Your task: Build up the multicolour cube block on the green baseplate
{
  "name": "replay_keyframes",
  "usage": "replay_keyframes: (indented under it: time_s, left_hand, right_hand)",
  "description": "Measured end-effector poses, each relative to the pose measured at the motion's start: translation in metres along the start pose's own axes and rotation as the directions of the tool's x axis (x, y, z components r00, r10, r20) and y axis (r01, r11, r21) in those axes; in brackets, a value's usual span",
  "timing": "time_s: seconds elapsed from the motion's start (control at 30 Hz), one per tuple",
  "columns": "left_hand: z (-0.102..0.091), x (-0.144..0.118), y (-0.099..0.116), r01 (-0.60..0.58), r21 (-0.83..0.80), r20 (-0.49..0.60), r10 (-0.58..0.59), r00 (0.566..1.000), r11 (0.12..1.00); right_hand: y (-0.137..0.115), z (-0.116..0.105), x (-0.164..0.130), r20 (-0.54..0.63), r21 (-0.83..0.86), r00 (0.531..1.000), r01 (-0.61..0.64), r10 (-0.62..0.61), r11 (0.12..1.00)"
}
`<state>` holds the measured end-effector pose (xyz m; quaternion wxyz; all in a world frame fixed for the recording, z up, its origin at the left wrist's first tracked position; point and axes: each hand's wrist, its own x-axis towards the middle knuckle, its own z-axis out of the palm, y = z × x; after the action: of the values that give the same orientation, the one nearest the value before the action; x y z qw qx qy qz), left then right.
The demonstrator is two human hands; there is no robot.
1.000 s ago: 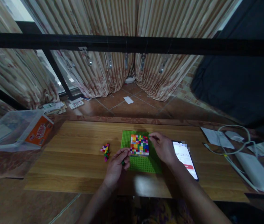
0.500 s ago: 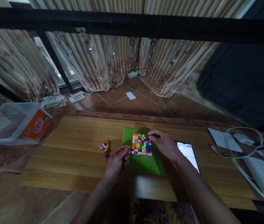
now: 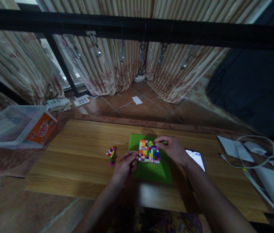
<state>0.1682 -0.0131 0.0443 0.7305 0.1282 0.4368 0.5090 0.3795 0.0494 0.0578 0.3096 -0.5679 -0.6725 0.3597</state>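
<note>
A green studded baseplate (image 3: pixel 154 172) lies on the wooden table (image 3: pixel 78 161). On it stands a square block of small multicoloured bricks (image 3: pixel 148 151). My left hand (image 3: pixel 124 166) rests at the block's left edge, fingers curled and touching it; whether it holds a small brick I cannot tell. My right hand (image 3: pixel 173 149) is at the block's top right corner, thumb and forefinger pinched on a small green piece. A little heap of loose coloured bricks (image 3: pixel 111 154) lies left of the plate.
A phone (image 3: pixel 197 159) with a lit screen lies right of the plate, partly under my right forearm. White cables, papers and a white device (image 3: pixel 272 187) sit far right. A clear plastic box (image 3: pixel 13 126) with an orange label sits at left.
The view has shifted slightly. My right hand has stayed at the block's top right corner with small finger movement. My left hand has stayed by the block's left edge.
</note>
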Motion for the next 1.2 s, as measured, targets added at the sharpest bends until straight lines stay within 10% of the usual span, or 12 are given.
replay_keyframes:
  time_s: [0.27, 0.47, 0.7, 1.2]
  left_hand:
    - [0.003, -0.024, 0.015, 0.066, -0.258, 0.04, -0.057, 0.998, 0.964]
    - [0.009, -0.046, 0.025, 0.158, -0.435, 0.184, -0.084, 0.979, 0.887]
    - [0.014, -0.061, 0.028, 0.193, -0.416, 0.306, -0.063, 0.95, 0.889]
    - [0.015, -0.068, 0.002, 0.347, -0.428, 0.355, -0.197, 0.914, 0.834]
  right_hand:
    - [0.001, -0.001, -0.001, -0.005, 0.038, 1.0, 0.011, -0.011, 0.999]
    - [-0.044, 0.007, -0.048, -0.367, -0.026, 0.922, 0.12, -0.121, 0.992]
    - [-0.096, 0.037, -0.094, -0.074, -0.159, 0.905, 0.405, -0.42, 0.901]
    - [-0.064, 0.043, -0.103, 0.174, -0.35, 0.854, 0.519, -0.49, 0.78]
